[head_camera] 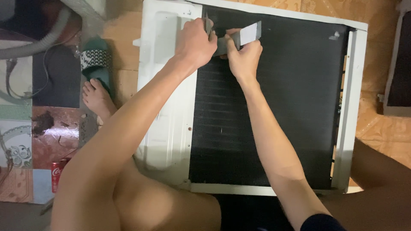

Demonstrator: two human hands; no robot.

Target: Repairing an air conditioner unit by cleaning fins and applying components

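Floor: tan tiles (376, 128), patterned mat at nine o'clock.
Hidden: unit's near edge cut off by knees; tool shape hard to make out.
Unit: white air-conditioner casing (165, 107) with black fin coil (274, 107) lies flat.
Left hand (195, 42): closed on a thin dark tool (207, 25) at twelve o'clock.
Right hand (244, 55): closed on a grey flat piece (248, 34), touching the left.
Foot (97, 98): by a green sandal (96, 60), nine o'clock.

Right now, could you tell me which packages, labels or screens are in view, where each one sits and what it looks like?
Drink can: at the left edge on the patterned floor, beside the person's knee; a cylinder, red with white markings.
Sticker scrap: near the top right corner of the dark finned panel; small, whitish, torn.
No screens are in view.
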